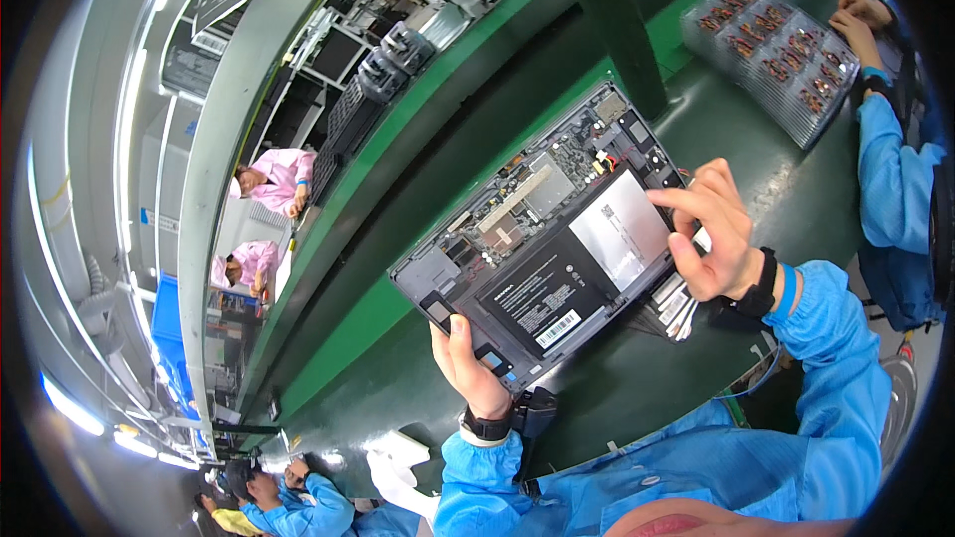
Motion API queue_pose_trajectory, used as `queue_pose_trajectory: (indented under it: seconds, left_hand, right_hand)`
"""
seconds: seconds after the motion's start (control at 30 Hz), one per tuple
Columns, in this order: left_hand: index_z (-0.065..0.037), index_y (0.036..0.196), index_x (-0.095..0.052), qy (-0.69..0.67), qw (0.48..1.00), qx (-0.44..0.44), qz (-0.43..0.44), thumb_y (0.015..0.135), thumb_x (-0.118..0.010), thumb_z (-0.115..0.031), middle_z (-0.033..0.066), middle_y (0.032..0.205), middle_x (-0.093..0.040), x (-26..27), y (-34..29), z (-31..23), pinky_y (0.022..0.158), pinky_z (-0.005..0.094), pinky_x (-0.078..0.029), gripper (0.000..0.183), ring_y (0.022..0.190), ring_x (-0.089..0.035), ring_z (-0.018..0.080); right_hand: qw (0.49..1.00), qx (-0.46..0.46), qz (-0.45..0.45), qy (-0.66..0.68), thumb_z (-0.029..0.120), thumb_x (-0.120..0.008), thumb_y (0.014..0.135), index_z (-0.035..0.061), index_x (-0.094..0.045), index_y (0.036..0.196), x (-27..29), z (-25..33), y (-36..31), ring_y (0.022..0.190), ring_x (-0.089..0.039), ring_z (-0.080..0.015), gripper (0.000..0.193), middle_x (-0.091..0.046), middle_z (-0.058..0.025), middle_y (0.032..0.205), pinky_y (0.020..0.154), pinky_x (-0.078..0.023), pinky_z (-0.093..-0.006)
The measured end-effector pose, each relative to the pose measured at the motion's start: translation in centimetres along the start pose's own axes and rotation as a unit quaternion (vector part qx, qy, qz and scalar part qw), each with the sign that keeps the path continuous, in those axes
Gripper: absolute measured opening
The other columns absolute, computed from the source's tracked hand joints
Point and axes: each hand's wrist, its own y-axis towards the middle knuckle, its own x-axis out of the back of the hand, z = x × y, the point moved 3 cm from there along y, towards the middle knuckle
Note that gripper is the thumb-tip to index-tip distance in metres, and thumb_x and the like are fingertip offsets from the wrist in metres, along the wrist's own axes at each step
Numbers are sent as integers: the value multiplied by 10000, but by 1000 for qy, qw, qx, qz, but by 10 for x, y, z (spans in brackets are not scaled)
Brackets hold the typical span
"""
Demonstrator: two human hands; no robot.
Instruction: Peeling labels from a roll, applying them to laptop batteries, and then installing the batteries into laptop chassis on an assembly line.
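Observation:
An opened laptop base (pixel 542 184) is held tilted above the green bench, its circuit board exposed along the far side. A black battery (pixel 532 300) with a printed label fills the near side, and a silvery-white panel (pixel 619 231) covers its right part. My left hand (pixel 470 370) grips the near-left corner of the base, thumb on top and the other fingers hidden beneath. Over the right end of the silvery panel is my right hand (pixel 714 237), its fingers apart and the index fingertip at the panel's edge. Whether that fingertip touches is unclear.
White strips (pixel 676 310) lie beneath the laptop's right side. A clear compartmented tray (pixel 771 55) of small coppery parts stands at the far right, near a co-worker's hands (pixel 861 20). A green post (pixel 612 20) rises behind the laptop. White material (pixel 400 467) lies left of my left sleeve.

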Motion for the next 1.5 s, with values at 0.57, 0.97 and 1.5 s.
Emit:
queue_pose_trajectory:
  seconds: [0.57, 0.97, 1.5]
  left_hand:
    - [-31, 1255, -590, -12, 996, -6, -89, 1043, -557, -350, 119, 1105, -721, 31, 10, 44, 813, 331, -606, 385, 927, -732, 214]
    - [-39, 1253, -651, 10, 982, 188, -32, 993, -630, -406, 126, 1087, -760, 159, 184, 153, 824, 381, -628, 451, 917, -759, 249]
    - [0, 1388, -578, 252, 967, 38, 12, 1054, -573, -303, 148, 1366, -655, 180, 198, 99, 1071, 405, -448, 451, 1257, -609, 256]
  right_hand:
    - [998, -45, 15, 45, 19, -601, 797, -20, -693, 1066, 54, -58, -57, 718, -440, -232, 287, -502, -56, 686, 762, -401, -393]
    - [995, -64, 23, 67, -7, -590, 802, -21, -673, 1080, 19, -70, -75, 697, -426, -211, 290, -466, -62, 695, 715, -381, -352]
    - [982, -137, 130, 4, 16, -599, 866, 6, -662, 1120, -13, -48, -48, 739, -490, -225, 261, -535, -73, 750, 716, -404, -352]
